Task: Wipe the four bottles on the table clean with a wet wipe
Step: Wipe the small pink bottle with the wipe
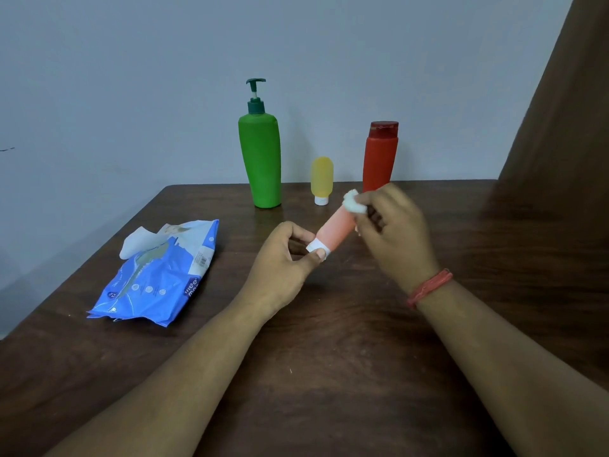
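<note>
Left hand (283, 255) pinching pink bottle (336, 230) by white cap, right hand (395, 225) grip clenched around wet wipe (355, 201) at bottle's far end, above table (329, 374)

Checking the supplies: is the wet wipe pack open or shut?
Open: the blue wipe pack lies flat with its flap lifted and a white wipe sticking out.

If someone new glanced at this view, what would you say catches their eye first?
Probably the two hands at centre: the left hand pinches the white cap of a small pink bottle, held above the table, while the right hand presses a bunched white wipe to its far end. Behind stand the tall green pump bottle, small yellow bottle and red bottle; the blue wipe packet lies left.
</note>
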